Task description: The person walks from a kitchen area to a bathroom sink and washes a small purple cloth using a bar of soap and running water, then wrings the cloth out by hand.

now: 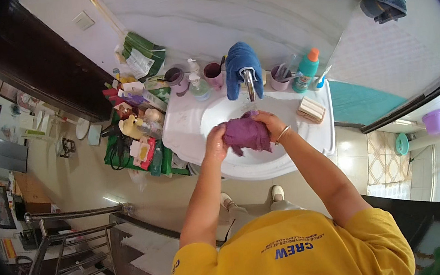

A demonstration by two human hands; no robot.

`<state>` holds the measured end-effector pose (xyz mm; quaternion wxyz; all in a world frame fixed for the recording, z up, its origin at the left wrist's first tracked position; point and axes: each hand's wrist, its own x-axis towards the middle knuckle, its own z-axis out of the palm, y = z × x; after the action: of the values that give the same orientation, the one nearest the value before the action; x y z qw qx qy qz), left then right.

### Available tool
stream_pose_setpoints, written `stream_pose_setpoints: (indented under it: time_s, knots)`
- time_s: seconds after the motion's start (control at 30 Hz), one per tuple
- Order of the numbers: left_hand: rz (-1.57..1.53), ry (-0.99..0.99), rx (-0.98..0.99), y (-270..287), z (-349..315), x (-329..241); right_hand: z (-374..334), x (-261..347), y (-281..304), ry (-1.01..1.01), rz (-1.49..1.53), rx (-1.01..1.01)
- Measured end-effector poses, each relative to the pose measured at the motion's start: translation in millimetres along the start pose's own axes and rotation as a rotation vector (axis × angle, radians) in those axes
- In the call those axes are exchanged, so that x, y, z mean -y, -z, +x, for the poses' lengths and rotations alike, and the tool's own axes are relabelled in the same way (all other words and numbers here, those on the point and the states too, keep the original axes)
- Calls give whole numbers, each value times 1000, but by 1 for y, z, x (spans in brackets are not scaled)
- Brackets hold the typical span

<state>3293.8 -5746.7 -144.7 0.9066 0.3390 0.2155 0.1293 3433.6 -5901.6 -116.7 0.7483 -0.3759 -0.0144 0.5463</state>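
Between my two hands I hold a bunched purple cloth (247,134) over the white washbasin (212,117). The fingers of my left hand (217,142) grip its left side. My right hand (269,124), with a bangle at the wrist, closes on its upper right edge. Just beyond the cloth is the metal faucet (249,81), with a blue towel (239,63) draped over it. Whether water runs from the spout I cannot tell. Part of the basin's bowl is hidden by the cloth and my hands.
On the counter's right stand a soap box (311,110), a teal bottle with an orange cap (308,69) and a cup (280,79). Pump bottles (199,88) and mugs (213,75) line the back left. A crowded green rack (118,155) adjoins the counter's left. Stair railings (76,215) are at lower left.
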Motion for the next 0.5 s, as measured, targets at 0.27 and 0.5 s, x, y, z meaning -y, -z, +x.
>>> stream_pose_setpoints:
  time_s: [0.27, 0.5]
  knots:
    - [896, -148, -154, 25, 3, -40, -2, -11, 34, 144, -21, -304]
    - [520, -309, -45, -35, -9, -76, -20, 10, 6, 98, 102, -26]
